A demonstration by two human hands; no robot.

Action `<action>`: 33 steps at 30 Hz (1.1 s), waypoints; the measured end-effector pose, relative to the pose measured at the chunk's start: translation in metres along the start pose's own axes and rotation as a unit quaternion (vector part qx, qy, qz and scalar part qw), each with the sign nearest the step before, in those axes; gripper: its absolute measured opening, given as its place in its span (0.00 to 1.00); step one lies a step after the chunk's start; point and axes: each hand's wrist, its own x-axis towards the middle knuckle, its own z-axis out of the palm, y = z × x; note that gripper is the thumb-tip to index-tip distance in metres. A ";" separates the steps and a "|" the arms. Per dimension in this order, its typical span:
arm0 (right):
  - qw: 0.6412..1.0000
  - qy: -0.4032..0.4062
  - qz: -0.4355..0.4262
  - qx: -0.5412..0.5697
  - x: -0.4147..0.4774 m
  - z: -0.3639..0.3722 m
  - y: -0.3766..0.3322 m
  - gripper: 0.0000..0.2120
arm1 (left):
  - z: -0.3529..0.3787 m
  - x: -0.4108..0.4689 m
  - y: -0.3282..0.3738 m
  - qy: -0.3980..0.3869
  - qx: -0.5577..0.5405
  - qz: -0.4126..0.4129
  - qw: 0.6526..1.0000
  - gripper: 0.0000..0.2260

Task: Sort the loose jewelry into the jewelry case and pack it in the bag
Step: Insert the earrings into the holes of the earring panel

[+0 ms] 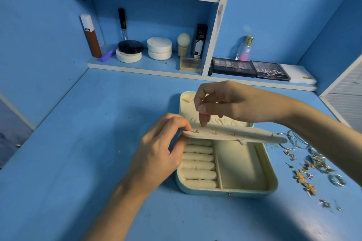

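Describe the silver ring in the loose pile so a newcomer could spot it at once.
Start at the open jewelry case on the blue desk; loose jewelry lies scattered to its right. The silver ring sits at that scatter's near right edge: a small thick silver band, unlike the gold leaf-shaped pieces to its left and the large thin hoops farther back.

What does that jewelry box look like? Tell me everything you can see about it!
The jewelry box lies open on the blue table. Outside it is pale blue-green; inside, cream and soft-looking. The bottom half has padded rolls on the left and an open compartment on the right, split by a thin wall. The lid lies flat behind. A cream flap with tiny studs is held up across the middle: the left hand pinches its end, the right hand touches its top.
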 end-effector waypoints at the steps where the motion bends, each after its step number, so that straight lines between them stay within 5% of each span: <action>1: 1.000 0.024 -0.003 -0.002 -0.005 -0.001 -0.001 0.03 | 0.001 0.001 0.000 0.005 -0.007 -0.007 1.000 0.07; 8: 0.965 0.246 -0.072 -0.054 -0.043 -0.002 -0.006 0.03 | 0.005 0.018 -0.002 0.030 -0.048 -0.063 0.996 0.08; 14: 0.938 0.339 -0.069 0.002 -0.045 0.003 0.006 0.02 | 0.009 0.037 -0.002 0.022 -0.066 -0.108 0.992 0.15; 23: 0.933 0.355 -0.068 0.004 -0.033 0.002 0.019 0.03 | 0.021 0.034 0.000 0.131 0.009 -0.124 0.984 0.16; 26: 0.932 0.354 -0.071 -0.002 -0.031 0.002 0.021 0.03 | 0.023 0.032 -0.004 0.112 0.081 -0.063 0.988 0.07; 33: 0.933 0.351 -0.073 -0.013 -0.029 0.002 0.022 0.02 | 0.023 0.031 -0.006 0.102 0.161 -0.036 0.981 0.06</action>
